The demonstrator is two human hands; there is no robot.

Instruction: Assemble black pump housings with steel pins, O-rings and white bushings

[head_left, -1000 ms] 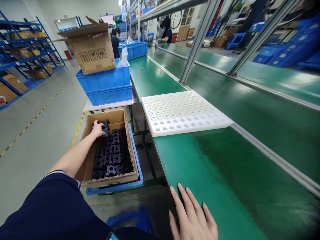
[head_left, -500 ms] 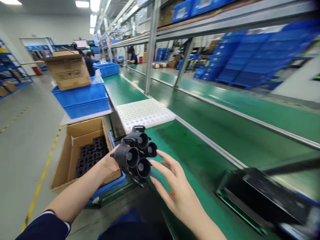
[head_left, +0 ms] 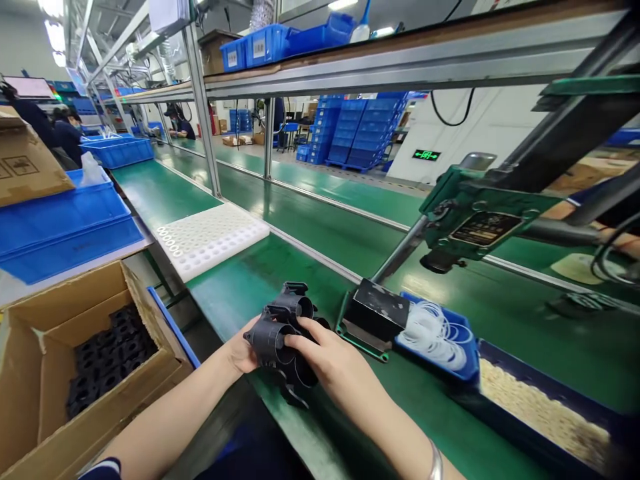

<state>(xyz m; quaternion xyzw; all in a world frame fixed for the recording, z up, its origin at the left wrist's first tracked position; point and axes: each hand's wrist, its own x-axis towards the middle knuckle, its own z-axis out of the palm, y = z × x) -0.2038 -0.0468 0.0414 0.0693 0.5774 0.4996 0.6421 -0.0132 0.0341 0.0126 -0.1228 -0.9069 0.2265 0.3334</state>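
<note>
1. At the far left, a brown carton point(head_left: 30, 167) sits on stacked blue bins point(head_left: 75, 217).
2. Below them, an open cardboard box point(head_left: 85, 293) has lots of black parts point(head_left: 110, 353) inside.
3. Next, a white board point(head_left: 200, 270) with round holes lies flat on the green tabletop point(head_left: 275, 260). Some pale rings show at its left side.
4. The left hand point(head_left: 245, 353) has its grip closed on the side of the black tubes point(head_left: 273, 340). They are up in the air over the near edge of the tabletop, with round open ends to the right.
5. The right hand point(head_left: 335, 357) has its grip part open, with bent fingers. Two fingertips touch the tubes near their open ends. Whether it has hold of them too, one cannot tell.
6. To the right, a black block point(head_left: 377, 313) is by the green and black machine point(head_left: 475, 220).
7. Just beside the block, a blue tray point(head_left: 467, 370) has thin white rings point(head_left: 435, 333) in it.
8. Last, a dark blue bin point(head_left: 510, 437) is full of small, pale bits point(head_left: 545, 407).
</note>
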